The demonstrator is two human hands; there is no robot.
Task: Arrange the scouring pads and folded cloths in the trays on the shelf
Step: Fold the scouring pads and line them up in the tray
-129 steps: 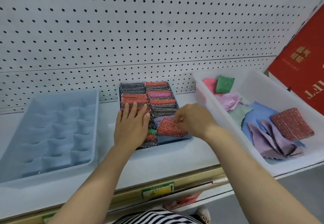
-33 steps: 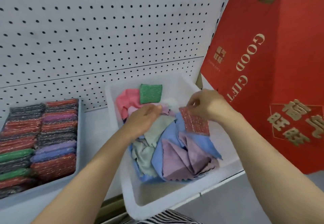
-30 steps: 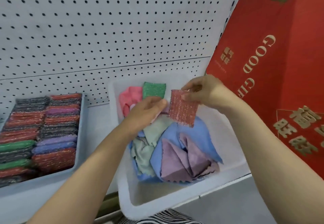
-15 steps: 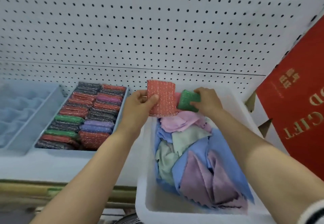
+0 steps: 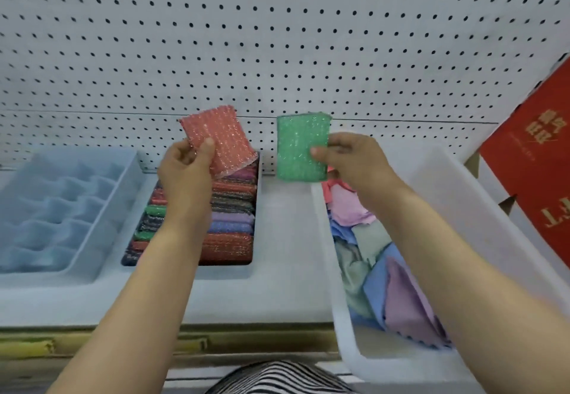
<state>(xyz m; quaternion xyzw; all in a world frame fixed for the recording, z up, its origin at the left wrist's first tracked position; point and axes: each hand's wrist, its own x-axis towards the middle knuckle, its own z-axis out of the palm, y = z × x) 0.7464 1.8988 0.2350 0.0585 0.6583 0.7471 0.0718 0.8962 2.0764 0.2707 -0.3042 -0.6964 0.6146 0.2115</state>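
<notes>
Pinching the red pad (image 5: 220, 139) at 11 o'clock in my left grip (image 5: 185, 171) and the green pad (image 5: 300, 147) at 12 in my right grip (image 5: 354, 162), I risk buckling rows: the tray (image 5: 222, 271) looks packed.

A white pegboard (image 5: 277, 39) stands behind, a red gift box (image 5: 530, 159) at right, striped fabric (image 5: 277, 378) below.

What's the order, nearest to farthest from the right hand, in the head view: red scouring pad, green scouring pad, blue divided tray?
1. green scouring pad: pinched in the right hand itself.
2. red scouring pad: just to the left, held up by the left hand.
3. blue divided tray: far left.
</notes>
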